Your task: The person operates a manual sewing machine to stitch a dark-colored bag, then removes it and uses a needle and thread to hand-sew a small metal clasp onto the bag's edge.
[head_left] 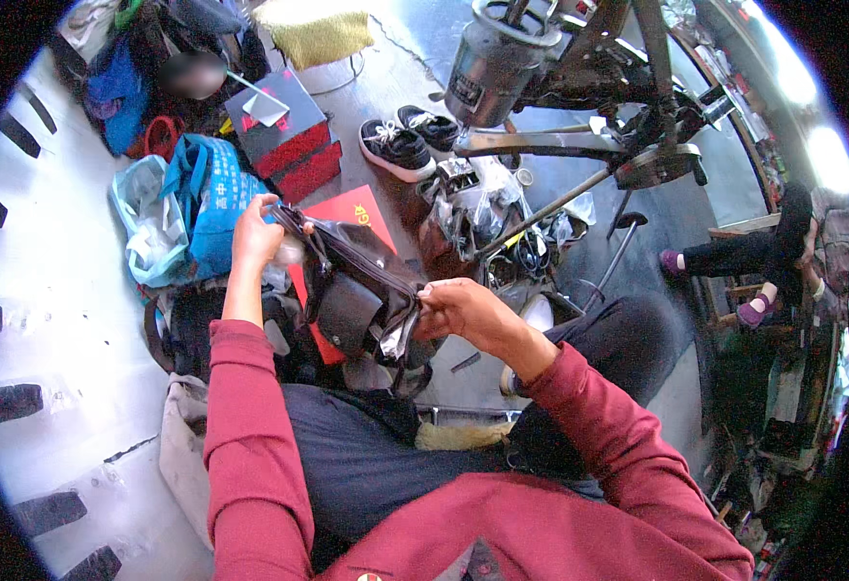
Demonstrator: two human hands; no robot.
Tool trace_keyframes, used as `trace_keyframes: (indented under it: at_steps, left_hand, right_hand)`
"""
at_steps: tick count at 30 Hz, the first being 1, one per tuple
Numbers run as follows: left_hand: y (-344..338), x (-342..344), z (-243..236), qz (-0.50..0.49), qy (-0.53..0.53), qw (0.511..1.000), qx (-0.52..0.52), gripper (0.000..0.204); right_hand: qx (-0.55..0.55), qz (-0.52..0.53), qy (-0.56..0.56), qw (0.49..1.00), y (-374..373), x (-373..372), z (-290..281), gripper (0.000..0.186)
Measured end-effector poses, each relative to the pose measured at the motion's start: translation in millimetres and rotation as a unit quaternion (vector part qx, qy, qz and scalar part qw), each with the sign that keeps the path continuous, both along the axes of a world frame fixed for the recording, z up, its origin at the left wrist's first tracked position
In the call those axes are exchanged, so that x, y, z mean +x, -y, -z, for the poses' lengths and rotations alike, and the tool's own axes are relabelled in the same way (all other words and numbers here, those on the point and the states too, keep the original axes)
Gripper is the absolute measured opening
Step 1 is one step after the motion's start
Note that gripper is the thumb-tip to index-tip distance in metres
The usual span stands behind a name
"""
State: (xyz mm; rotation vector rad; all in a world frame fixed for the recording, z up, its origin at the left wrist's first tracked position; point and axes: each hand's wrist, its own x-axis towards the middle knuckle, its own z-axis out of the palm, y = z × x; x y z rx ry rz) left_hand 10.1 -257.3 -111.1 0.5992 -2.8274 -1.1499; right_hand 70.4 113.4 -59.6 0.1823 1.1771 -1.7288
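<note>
I hold a dark grey bag (pixel 356 286) with a zipper up in front of me, above my lap. My left hand (pixel 255 232) grips its upper left corner. My right hand (pixel 463 310) pinches the bag's right edge near the lower end. Both sleeves are dark red. The bag hangs slanted between the two hands, its zipper line running from upper left to lower right.
A red folder (pixel 352 208) lies on the floor behind the bag. A blue bag (pixel 206 194), a red and black box (pixel 289 136), a pair of black sneakers (pixel 405 140), a heavy sewing machine (pixel 540 68) on its stand, and another person's feet (pixel 754 310) at right surround me.
</note>
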Motion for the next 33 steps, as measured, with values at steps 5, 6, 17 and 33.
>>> trace_keyframes:
  at_steps: [5,6,17,33]
  left_hand:
    - [-32.2,50.8,-36.1,0.011,-0.135,0.969,-0.207,0.042]
    - [-44.3,61.0,-48.7,0.023,-0.173,0.968,-0.181,0.035]
    - [-165.6,161.7,-80.0,0.041,0.061,0.954,0.292,0.015]
    - [-193.0,193.5,-89.8,0.068,-0.031,0.966,0.249,0.021]
  right_hand:
    - [-0.048,0.036,0.007,0.998,8.4,6.1,25.4,0.022]
    - [-0.043,0.042,0.006,0.998,11.3,6.4,26.7,0.023]
    - [-0.013,0.032,-0.037,0.999,18.1,12.1,9.9,0.027]
    - [0.043,0.016,-0.228,0.973,3.1,43.3,12.5,0.048]
